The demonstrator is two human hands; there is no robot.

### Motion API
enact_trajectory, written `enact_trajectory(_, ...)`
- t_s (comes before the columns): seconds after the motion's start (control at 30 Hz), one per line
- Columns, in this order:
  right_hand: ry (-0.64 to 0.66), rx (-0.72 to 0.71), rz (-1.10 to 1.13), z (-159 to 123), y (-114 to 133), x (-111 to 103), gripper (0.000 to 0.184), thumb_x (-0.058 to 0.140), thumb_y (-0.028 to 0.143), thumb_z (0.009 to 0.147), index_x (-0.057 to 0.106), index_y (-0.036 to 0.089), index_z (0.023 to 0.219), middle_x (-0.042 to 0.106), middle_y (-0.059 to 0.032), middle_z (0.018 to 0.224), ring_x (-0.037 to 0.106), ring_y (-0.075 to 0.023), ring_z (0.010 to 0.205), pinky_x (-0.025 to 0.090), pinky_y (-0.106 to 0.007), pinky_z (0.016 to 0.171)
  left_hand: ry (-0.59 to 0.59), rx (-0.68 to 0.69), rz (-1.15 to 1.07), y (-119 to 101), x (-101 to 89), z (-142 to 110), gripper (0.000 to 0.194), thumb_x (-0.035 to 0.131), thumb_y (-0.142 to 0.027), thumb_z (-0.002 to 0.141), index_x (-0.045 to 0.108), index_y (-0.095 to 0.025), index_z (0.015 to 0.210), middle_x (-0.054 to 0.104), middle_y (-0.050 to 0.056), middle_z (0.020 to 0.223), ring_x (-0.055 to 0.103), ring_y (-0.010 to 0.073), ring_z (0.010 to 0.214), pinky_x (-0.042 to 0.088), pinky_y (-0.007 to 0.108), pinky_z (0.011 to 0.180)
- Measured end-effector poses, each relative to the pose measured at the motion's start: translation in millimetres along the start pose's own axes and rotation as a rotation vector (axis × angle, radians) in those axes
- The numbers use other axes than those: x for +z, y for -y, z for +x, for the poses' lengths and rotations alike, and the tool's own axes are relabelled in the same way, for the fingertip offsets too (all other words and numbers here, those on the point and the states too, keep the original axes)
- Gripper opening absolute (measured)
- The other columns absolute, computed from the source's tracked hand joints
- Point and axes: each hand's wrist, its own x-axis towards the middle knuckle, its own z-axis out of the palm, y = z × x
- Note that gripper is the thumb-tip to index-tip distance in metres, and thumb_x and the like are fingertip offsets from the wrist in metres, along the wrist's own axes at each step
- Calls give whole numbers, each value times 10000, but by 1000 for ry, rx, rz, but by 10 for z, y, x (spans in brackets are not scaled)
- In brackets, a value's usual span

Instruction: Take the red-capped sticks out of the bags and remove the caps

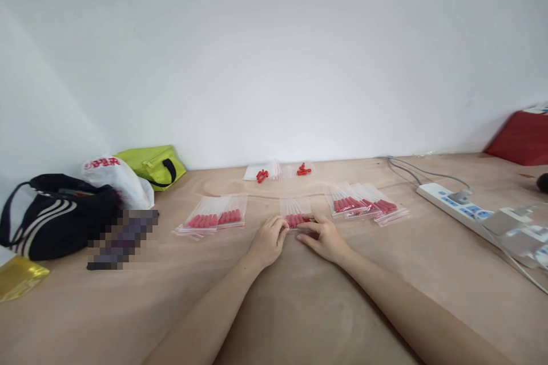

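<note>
A clear zip bag [295,207] lies on the table in front of me. Inside it is a row of thin pale sticks with red handles [294,220]. At its lower left corner, my left hand [269,239] is closed, with thumb and fingertips pinching the bag's edge. My right hand [324,236] grips the lower right side, its fingers curled over the red handles and the thumb beneath. Similar filled bags [214,214] lie in an overlapping group to the left, and another group of filled bags [362,202] lies to the right.
Loose red pieces [262,175] and more red pieces [303,169] lie on bags near the wall. A white power strip [454,205] with plugs and cables is at right. A black bag [64,217], a white plastic bag [124,182] and a lime-green pouch [149,165] stand left.
</note>
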Motion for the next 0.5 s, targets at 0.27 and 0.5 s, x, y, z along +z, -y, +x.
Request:
enact_trajectory(0.27, -14, 19, 81, 73, 68, 8, 184, 503, 225, 790, 686, 211, 795, 622, -62, 863, 569, -159, 838, 460, -305, 768, -13, 6, -48, -17, 0, 6, 139, 339, -198, 860, 443, -188, 769, 522, 21, 779, 501, 150, 761, 409, 279, 708)
enact_trajectory(0.5, -14, 50, 66, 80, 65, 61, 217, 535, 107, 696, 684, 214, 813, 615, -55, 894, 560, -158, 864, 445, -301, 792, -16, 13, -57, -15, -11, 16, 127, 349, -183, 843, 438, -188, 753, 533, 25, 785, 513, 154, 771, 418, 291, 716)
